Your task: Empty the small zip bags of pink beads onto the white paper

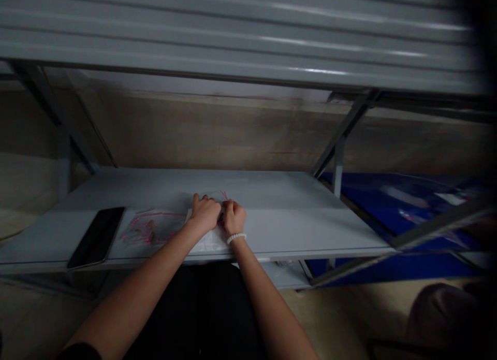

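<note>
Left hand: the left hand (204,214) sits curled, fingers bent down over the top edge of the white packet (207,242); it looks clamped on that edge, just beside the right hand.

Right hand: the right hand (234,217) is curled the same way, knuckles up, gripping the same edge; a white bead bracelet (236,239) circles the wrist; the two hands nearly meet, and whatever the fingertips pinch between them is hidden.

Packet: white, thin and slightly creased, perhaps paper or plastic; it lies flat under both hands, near the front edge of the grey metal shelf (272,194).

Pink cord: a thin pink cord (224,195) pokes out past the fingers at the far side of the hands; more pink shows between them.

Beside the packet: a clear plastic bag (149,234) lies flat to the left of the hands, holding pink strands and small brown bits; further left, a black smartphone (96,237) rests face up, angled, touching neither.

Around: a corrugated upper shelf (233,33) runs overhead; a concrete wall (213,132) stands behind; blue plastic sheeting (388,210) shows off to the right.
</note>
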The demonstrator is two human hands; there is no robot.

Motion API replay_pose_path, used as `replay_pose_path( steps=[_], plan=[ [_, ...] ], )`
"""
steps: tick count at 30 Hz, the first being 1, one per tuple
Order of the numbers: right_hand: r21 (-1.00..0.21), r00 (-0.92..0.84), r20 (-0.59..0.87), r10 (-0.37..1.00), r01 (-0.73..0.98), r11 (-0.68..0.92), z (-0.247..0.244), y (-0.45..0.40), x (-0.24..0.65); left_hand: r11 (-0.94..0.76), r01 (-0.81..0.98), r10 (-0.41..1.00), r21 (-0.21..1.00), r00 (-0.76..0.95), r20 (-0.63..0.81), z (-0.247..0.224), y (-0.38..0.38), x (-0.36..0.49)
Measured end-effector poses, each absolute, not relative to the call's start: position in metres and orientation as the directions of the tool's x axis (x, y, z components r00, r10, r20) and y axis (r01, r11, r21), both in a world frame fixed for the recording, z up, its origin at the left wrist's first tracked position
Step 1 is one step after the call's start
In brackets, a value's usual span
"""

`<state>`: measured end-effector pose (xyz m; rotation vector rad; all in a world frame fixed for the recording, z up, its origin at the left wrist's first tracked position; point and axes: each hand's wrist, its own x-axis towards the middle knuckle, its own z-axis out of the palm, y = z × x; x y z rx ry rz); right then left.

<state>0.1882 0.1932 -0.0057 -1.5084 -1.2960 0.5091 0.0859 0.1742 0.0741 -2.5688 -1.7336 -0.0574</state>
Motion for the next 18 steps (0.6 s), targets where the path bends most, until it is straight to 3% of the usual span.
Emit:
replay_pose_path(
  steps=[11, 13, 16, 18],
  plan=[
    [-0.933, 0.368, 0.246, 0.897, 0.341, 0.116, -0.005, 0.193, 0.19, -0.356, 0.932, 0.926, 0.074, 0.341, 0.161, 0.084, 0.171, 0.059],
    [-0.946, 0.409, 0.264, 0.874, 0.286, 0.152, 0.002, 0.188, 0.192, -0.313, 0.937, 0.933, 0.153, 0.274, 0.231, 0.08, 0.165, 0.053],
    [-0.929, 0.448, 0.361, 0.818, 0.247, 0.275, 0.021, 0.173, 0.194, -0.293, 0.879, 0.915, 0.377, 0.143, 0.377, 0.072, 0.153, 0.047],
    [-0.929, 0.371, 0.368, 0.852, 0.193, 0.317, 0.035, 0.158, 0.193, -0.319, 0.813, 0.886, 0.486, 0.073, 0.459, 0.067, 0.146, 0.047]
  ],
)
